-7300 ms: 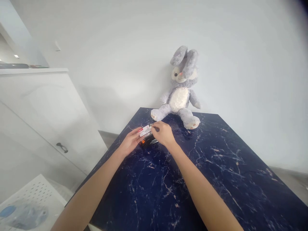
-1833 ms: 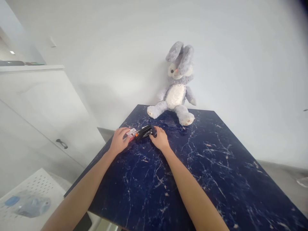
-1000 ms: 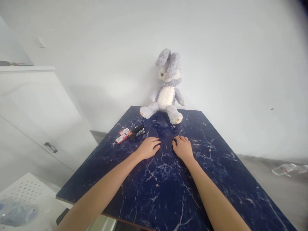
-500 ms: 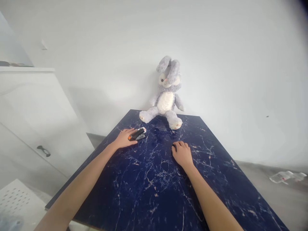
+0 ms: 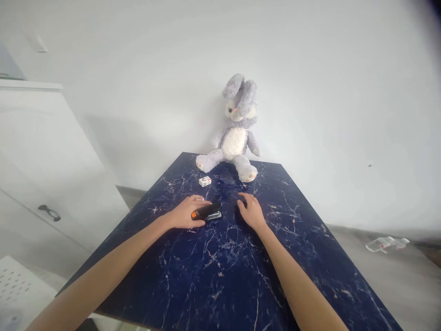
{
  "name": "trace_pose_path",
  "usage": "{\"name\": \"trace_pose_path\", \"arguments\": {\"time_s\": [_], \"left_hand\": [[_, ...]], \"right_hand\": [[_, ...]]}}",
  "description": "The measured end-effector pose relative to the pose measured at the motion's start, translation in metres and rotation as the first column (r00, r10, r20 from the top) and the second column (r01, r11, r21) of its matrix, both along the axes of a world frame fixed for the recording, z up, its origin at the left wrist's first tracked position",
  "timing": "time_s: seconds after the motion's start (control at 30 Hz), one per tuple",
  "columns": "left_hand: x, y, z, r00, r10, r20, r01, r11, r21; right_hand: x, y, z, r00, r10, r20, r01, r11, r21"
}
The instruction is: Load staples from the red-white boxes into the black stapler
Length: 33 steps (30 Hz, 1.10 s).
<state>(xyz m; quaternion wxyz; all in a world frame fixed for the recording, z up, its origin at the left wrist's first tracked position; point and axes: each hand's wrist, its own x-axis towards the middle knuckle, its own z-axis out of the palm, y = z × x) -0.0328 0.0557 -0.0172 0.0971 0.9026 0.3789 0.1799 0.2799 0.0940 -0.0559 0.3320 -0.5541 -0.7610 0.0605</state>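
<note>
My left hand [image 5: 188,212] grips a black stapler [image 5: 211,211] with an orange end, its fingers along the far side and thumb on the near side. The stapler lies low over the table, pointing right. Behind it sits a small white box [image 5: 205,181] with dark and red print. To the right of the stapler, my right hand [image 5: 251,211] hovers at or just over the tabletop, fingers curved and thumb apart, with nothing seen in it. Whether it touches the table I cannot tell.
A grey plush rabbit [image 5: 236,138] sits at the back of the dark blue marbled table [image 5: 220,276], against the white wall. A white cabinet [image 5: 44,151] stands at left, with a perforated white surface [image 5: 14,285] below. Clear plastic packaging [image 5: 386,244] lies on the floor at right.
My left hand has brought the stapler right and nearer to me, so the white box behind it now shows whole. My right hand has shifted slightly left and its thumb has spread. The view has shifted slightly.
</note>
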Motion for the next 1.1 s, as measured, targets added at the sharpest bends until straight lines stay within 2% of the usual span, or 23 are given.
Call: {"name": "trace_pose_path", "arguments": {"time_s": [0.1, 0.17, 0.3, 0.4, 0.5, 0.63, 0.73, 0.8, 0.93, 1.1], "left_hand": [[-0.002, -0.030, -0.001, 1.000, 0.025, -0.011, -0.025, 1.000, 0.008], [-0.008, -0.040, -0.002, 0.997, 0.076, -0.015, -0.075, 0.996, 0.046], [-0.014, -0.042, -0.003, 0.994, 0.107, -0.026, -0.105, 0.992, 0.072], [-0.015, -0.038, -0.002, 0.995, 0.095, -0.027, -0.094, 0.994, 0.058], [-0.017, -0.034, -0.004, 0.997, 0.075, 0.005, -0.075, 0.996, 0.054], [-0.012, -0.028, -0.011, 0.998, 0.060, 0.036, -0.061, 0.998, 0.014], [0.006, -0.023, -0.017, 0.997, 0.058, 0.052, -0.059, 0.998, 0.006], [0.022, -0.021, -0.019, 0.997, 0.051, 0.056, -0.052, 0.998, 0.017], [0.044, -0.019, -0.017, 0.996, 0.049, 0.078, -0.055, 0.996, 0.070], [0.044, -0.022, -0.012, 0.992, 0.056, 0.114, -0.069, 0.992, 0.108]], "right_hand": [[-0.034, 0.037, 0.004, 0.982, 0.188, 0.005, -0.188, 0.982, 0.007], [-0.065, 0.067, 0.007, 0.962, 0.267, 0.058, -0.267, 0.964, -0.008], [-0.118, 0.110, 0.014, 0.894, 0.411, 0.177, -0.407, 0.911, -0.059], [-0.125, 0.116, 0.016, 0.861, 0.460, 0.217, -0.459, 0.886, -0.058], [-0.099, 0.096, 0.013, 0.885, 0.437, 0.160, -0.435, 0.899, -0.049], [-0.045, 0.040, 0.011, 0.899, 0.435, 0.046, -0.430, 0.898, -0.092], [-0.010, -0.002, 0.014, 0.891, 0.455, -0.020, -0.453, 0.882, -0.127], [0.007, -0.022, 0.016, 0.908, 0.415, -0.052, -0.418, 0.893, -0.167], [0.022, -0.044, 0.016, 0.948, 0.311, -0.061, -0.317, 0.929, -0.191], [0.021, -0.053, 0.015, 0.974, 0.215, -0.067, -0.225, 0.955, -0.192]]}}
